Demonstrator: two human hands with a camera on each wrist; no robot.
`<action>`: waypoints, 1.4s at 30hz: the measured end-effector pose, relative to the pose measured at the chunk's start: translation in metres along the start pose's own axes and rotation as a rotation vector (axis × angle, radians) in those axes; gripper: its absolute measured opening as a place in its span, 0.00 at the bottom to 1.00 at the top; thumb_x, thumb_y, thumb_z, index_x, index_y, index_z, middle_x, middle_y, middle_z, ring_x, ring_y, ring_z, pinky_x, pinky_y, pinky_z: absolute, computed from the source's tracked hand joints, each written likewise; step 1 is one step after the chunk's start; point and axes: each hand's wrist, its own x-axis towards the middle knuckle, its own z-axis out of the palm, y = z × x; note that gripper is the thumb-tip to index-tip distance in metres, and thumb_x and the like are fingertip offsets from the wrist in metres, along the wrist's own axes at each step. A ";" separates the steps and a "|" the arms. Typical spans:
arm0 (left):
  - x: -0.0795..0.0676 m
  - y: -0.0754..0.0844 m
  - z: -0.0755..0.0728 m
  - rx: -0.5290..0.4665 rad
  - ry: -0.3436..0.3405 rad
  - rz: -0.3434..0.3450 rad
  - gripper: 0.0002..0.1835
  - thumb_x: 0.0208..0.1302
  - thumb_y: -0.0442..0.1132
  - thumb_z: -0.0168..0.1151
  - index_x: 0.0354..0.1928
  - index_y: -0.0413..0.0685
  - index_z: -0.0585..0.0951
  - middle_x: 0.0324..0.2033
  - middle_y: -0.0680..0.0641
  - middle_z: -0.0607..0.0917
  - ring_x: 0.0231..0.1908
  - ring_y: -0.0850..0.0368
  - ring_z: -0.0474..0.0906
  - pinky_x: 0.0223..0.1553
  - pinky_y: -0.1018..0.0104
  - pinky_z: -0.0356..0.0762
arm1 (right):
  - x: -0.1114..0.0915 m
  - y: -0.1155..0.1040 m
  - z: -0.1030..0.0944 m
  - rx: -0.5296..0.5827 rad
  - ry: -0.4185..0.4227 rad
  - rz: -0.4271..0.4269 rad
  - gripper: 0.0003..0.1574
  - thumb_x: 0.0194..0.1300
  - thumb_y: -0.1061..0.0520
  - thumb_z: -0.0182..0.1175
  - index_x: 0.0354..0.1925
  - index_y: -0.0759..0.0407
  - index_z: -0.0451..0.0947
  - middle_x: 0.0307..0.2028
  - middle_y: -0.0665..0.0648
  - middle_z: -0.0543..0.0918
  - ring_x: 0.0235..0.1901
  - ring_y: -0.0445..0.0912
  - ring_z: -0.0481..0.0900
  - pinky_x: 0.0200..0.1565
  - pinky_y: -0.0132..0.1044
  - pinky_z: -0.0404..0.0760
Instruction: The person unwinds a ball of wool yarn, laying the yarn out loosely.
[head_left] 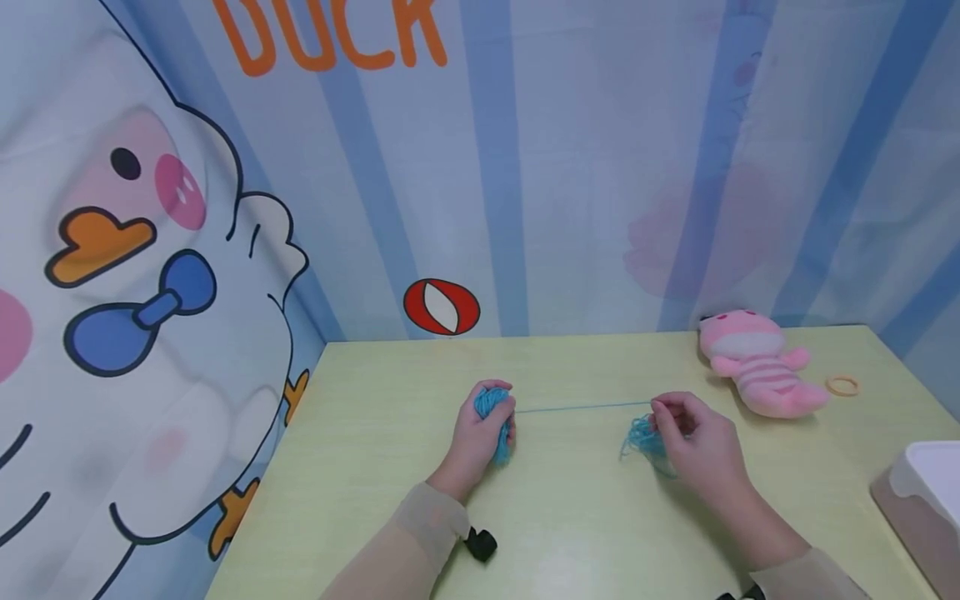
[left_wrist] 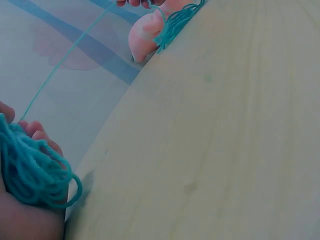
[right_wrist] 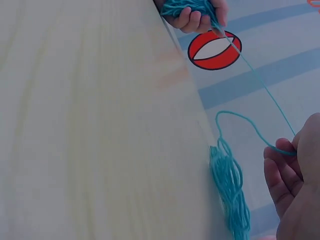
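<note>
A bundle of teal yarn (head_left: 491, 402) sits in my left hand (head_left: 472, 442), its fingers and thumb curled round it. From that bundle a single strand (head_left: 581, 407) runs taut across to my right hand (head_left: 701, 442), which pinches it between thumb and fingertips. Below the right hand a loose heap of the same yarn (head_left: 647, 442) lies on the table. In the right wrist view this heap (right_wrist: 230, 190) shows as long loops, and a slack curve of strand links it to the pinching fingers (right_wrist: 282, 172).
A pink striped plush toy (head_left: 765, 367) lies at the table's back right, with a tan ring (head_left: 842, 386) beside it. At the right edge stands a white box (head_left: 922, 492). A printed duck curtain (head_left: 585, 167) hangs behind the pale wooden table (head_left: 390, 400).
</note>
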 end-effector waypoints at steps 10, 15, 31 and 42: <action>-0.001 0.002 0.000 0.028 0.033 -0.002 0.21 0.82 0.36 0.61 0.71 0.44 0.73 0.41 0.42 0.84 0.33 0.54 0.83 0.40 0.66 0.87 | 0.003 0.016 -0.023 -0.070 0.009 0.105 0.15 0.82 0.51 0.63 0.54 0.61 0.85 0.40 0.60 0.92 0.34 0.29 0.78 0.38 0.16 0.77; -0.001 0.003 0.001 0.024 0.050 0.009 0.20 0.83 0.37 0.61 0.70 0.43 0.74 0.51 0.32 0.86 0.39 0.52 0.86 0.45 0.67 0.89 | 0.004 0.027 -0.036 -0.157 0.011 0.126 0.16 0.83 0.51 0.62 0.53 0.62 0.86 0.41 0.61 0.92 0.35 0.35 0.78 0.36 0.20 0.76; 0.000 0.001 -0.003 -0.069 -0.003 0.036 0.20 0.87 0.43 0.53 0.71 0.40 0.71 0.45 0.47 0.89 0.33 0.56 0.86 0.42 0.68 0.89 | 0.005 0.046 -0.055 -0.356 -0.101 0.169 0.16 0.76 0.53 0.65 0.47 0.65 0.90 0.33 0.57 0.89 0.32 0.46 0.81 0.35 0.40 0.74; -0.003 0.004 -0.001 -0.082 -0.064 0.023 0.23 0.86 0.40 0.54 0.75 0.42 0.68 0.49 0.43 0.88 0.37 0.54 0.85 0.45 0.66 0.90 | -0.001 0.013 -0.008 -0.152 0.064 -0.098 0.09 0.70 0.61 0.70 0.47 0.63 0.87 0.41 0.61 0.87 0.38 0.53 0.81 0.41 0.30 0.76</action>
